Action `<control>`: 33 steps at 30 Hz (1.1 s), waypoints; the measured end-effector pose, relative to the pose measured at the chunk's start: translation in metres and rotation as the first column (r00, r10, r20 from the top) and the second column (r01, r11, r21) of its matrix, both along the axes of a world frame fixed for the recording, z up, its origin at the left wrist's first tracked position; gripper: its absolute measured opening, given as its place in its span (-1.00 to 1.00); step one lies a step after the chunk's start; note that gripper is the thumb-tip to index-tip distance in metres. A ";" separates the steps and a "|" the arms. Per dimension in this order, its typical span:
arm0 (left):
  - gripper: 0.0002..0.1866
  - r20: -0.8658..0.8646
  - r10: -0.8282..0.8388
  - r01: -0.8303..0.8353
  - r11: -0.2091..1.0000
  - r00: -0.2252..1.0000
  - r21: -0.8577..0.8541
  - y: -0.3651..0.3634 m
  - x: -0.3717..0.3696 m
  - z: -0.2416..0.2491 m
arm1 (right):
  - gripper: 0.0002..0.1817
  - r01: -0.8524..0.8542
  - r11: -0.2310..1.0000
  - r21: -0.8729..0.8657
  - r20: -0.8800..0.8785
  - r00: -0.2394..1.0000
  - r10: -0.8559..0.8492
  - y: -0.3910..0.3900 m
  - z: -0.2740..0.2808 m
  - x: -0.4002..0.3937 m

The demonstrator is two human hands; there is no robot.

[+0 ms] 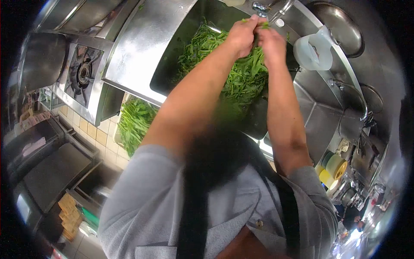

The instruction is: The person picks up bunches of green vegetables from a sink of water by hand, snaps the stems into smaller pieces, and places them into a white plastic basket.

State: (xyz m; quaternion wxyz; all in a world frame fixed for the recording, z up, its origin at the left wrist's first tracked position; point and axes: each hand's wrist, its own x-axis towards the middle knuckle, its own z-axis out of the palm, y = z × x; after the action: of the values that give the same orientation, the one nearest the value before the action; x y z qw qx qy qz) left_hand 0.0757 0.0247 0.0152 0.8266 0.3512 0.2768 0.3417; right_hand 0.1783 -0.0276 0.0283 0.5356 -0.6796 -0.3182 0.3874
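Observation:
Both hands are together over a deep metal sink (166, 71), close to the faucet (282, 11). A big heap of leafy greens (246, 80), with long stems and narrow leaves, lies in the sink below them. My left hand (242, 36) is closed, with bits of green stem showing at its fingertips. Beside it, my right hand (272, 45) is slightly blurred, its fingers curled in toward the left ones around the same greens. Leaves hang beneath the two hands. Some of the fingers are hidden from this angle.
A basket of more greens (136, 123) stands low at the left, below the counter (144, 43). Farther left is a gas burner (83, 71). A translucent plastic jug (312, 52) sits right of the faucet, by a second sink basin (317, 108). A round metal lid (338, 28) lies behind.

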 end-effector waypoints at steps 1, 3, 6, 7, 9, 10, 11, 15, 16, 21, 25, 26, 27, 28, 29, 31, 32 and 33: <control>-0.53 -0.167 0.015 -0.018 1.000 0.986 -0.012 -0.011 -0.011 0.040 | -0.73 0.090 0.993 0.073 -0.167 0.983 -0.077 -0.001 -0.002 0.013; -0.60 -0.123 0.063 -0.064 0.998 0.990 -0.006 0.007 0.003 0.030 | -0.77 0.190 0.974 0.126 -0.334 0.932 -0.139 -0.010 -0.004 0.048; -0.66 -0.021 0.121 -0.120 0.992 0.992 0.039 0.025 0.022 0.018 | -0.79 0.166 0.966 0.200 -0.377 0.923 -0.080 -0.027 0.002 0.070; -0.47 0.061 -0.043 0.039 0.997 0.997 0.063 0.034 0.029 0.011 | -0.79 0.170 0.966 0.193 -0.258 0.959 -0.117 -0.035 0.015 0.066; -0.58 -0.035 0.074 -0.067 0.983 0.997 0.173 0.017 0.024 0.043 | -0.79 0.164 0.975 0.150 -0.036 0.986 -0.160 -0.043 0.020 0.071; -0.49 -0.349 -0.079 0.225 0.887 0.934 0.403 0.020 0.012 0.035 | -0.79 0.164 0.975 0.149 -0.037 0.986 -0.160 -0.046 0.022 0.069; -0.39 -0.650 -0.119 0.538 0.681 0.751 0.497 0.023 0.003 0.019 | -0.79 0.143 0.974 0.176 -0.011 0.990 -0.143 -0.049 0.025 0.067; -0.11 -0.927 0.018 0.839 0.433 -0.374 -0.330 0.001 -0.022 -0.049 | -0.79 0.095 0.982 0.165 0.018 0.995 -0.100 -0.052 0.024 0.062; -0.11 -0.925 0.017 0.835 0.437 -0.379 -0.334 -0.006 -0.027 -0.046 | -0.79 0.092 0.982 0.165 0.014 0.995 -0.095 -0.050 0.020 0.061; 0.25 -0.713 0.429 0.495 0.519 0.555 0.697 -0.048 -0.039 -0.031 | -0.80 0.099 0.979 0.177 -0.254 0.966 -0.052 -0.030 -0.001 0.036; -0.05 -0.489 0.427 0.229 0.529 0.761 0.817 -0.063 -0.039 -0.032 | -0.76 0.038 0.991 0.125 -0.611 0.791 0.047 -0.008 -0.003 0.003; -0.17 -0.530 0.401 0.186 0.639 0.748 0.746 -0.065 -0.045 -0.039 | -0.74 -0.029 0.993 0.115 -0.634 0.767 0.096 -0.003 -0.005 0.006; -0.31 -0.572 0.395 0.215 0.656 0.719 0.724 -0.069 -0.056 -0.036 | -0.73 -0.069 0.994 0.089 -0.600 0.792 0.109 0.001 -0.005 0.004; -0.44 -0.609 0.384 0.245 0.670 0.694 0.701 -0.072 -0.071 -0.028 | -0.72 -0.102 0.992 0.069 -0.561 0.819 0.123 0.005 -0.004 0.003; -0.44 -0.631 0.413 0.228 0.689 0.656 0.688 -0.078 -0.093 -0.021 | -0.72 -0.130 0.987 0.093 -0.561 0.812 0.160 0.008 -0.005 0.001; -0.55 -0.669 0.371 0.194 0.767 0.643 0.612 -0.090 -0.129 -0.006 | -0.73 -0.216 0.969 0.116 -0.550 0.799 0.244 0.011 -0.013 0.016; -0.55 -0.651 0.401 0.121 0.787 0.644 0.605 -0.097 -0.155 -0.004 | -0.74 -0.276 0.954 0.113 -0.545 0.786 0.292 0.013 -0.020 0.029; -0.56 -0.628 0.429 0.047 0.802 0.649 0.596 -0.107 -0.185 0.000 | -0.74 -0.298 0.948 0.110 -0.551 0.776 0.308 0.014 -0.026 0.040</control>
State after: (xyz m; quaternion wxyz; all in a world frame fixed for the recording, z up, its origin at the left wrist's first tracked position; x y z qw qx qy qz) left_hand -0.1088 -0.0820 0.0153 0.4569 0.6525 0.5098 0.3250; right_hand 0.2179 -0.0133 0.0026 0.5414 -0.4711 -0.2548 0.6481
